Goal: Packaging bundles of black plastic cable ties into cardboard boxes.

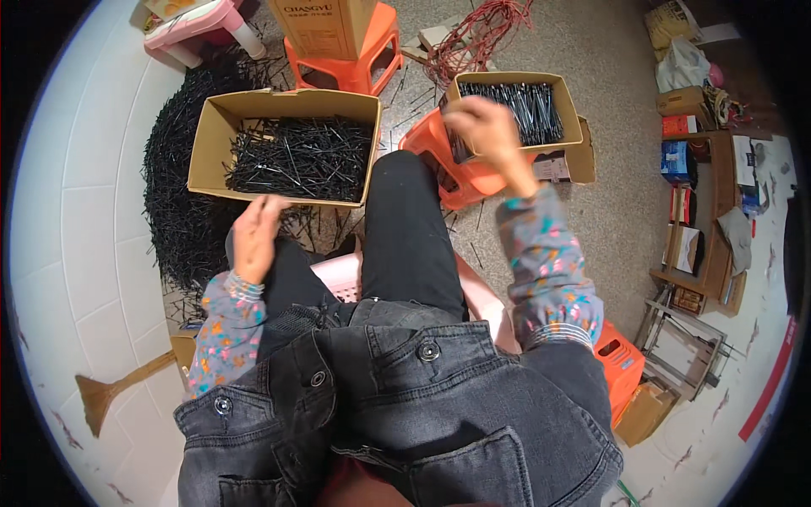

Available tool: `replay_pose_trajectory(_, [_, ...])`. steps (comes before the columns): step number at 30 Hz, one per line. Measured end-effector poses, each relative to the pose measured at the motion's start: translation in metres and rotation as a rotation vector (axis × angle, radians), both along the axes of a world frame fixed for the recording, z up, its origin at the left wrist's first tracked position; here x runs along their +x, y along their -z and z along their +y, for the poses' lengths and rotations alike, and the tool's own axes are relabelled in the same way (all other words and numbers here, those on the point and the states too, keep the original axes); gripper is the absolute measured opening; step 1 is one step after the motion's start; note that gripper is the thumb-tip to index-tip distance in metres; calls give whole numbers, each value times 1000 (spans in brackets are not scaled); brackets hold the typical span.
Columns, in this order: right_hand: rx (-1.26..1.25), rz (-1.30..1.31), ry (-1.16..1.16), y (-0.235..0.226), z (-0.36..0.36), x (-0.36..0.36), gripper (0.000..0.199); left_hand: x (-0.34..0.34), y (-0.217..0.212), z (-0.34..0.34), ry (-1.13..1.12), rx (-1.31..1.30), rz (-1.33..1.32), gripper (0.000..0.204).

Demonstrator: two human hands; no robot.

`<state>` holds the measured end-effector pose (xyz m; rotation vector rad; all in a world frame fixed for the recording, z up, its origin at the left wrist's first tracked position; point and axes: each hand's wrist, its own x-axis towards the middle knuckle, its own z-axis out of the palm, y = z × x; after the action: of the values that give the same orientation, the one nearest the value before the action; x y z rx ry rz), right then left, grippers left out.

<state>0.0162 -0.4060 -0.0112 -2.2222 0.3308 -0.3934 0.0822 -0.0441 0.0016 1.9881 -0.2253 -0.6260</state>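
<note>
My left hand (pixel 255 238) hovers by the near edge of a large open carton (pixel 203 152), its fingers loosely stretched and slightly blurred, with nothing visible in them. Loose, thin black pen-like sticks (pixel 300 156) lie tangled inside that carton. My right hand (pixel 485 131) is over the left side of a smaller open carton (pixel 574 118). Motion smears its fingers, so whether it holds anything cannot be made out. Similar dark sticks (pixel 532 114) lie mostly lined up in the smaller carton, which appears to rest on an orange plastic stool (pixel 460 182).
A big heap of black sticks (pixel 182 211) spreads along the left wall. Ahead stand a tall carton (pixel 317 29) on another orange stool (pixel 382 51) and a tangle of red cord (pixel 477 38). A wooden shelf (pixel 714 203) with boxes lines the right wall.
</note>
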Motion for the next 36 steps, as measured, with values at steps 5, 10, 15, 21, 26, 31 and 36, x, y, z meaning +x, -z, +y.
replay_pose_trajectory(5, [-327,312,374,59,-154,-55,16,-11,52,54,-48,429,-503,22])
replay_pose_trajectory(10, [-392,493,394,89,-176,-55,17,-23,59,54,57,602,-642,22])
replay_pose_trajectory(15, [-474,598,395,102,-175,-46,22,-21,62,55,-8,566,-580,22])
replay_pose_trajectory(21, [-498,689,420,109,-180,-43,24,-20,62,52,-36,539,-599,19])
replay_pose_trajectory(26, [-478,643,437,114,-181,-49,24,-20,64,52,-23,542,-633,18])
replay_pose_trajectory(31, [-496,501,527,103,-175,-53,25,-20,66,53,-38,538,-634,16])
replay_pose_trajectory(36, [-470,281,665,81,-193,-65,23,-19,69,49,-31,499,-617,15])
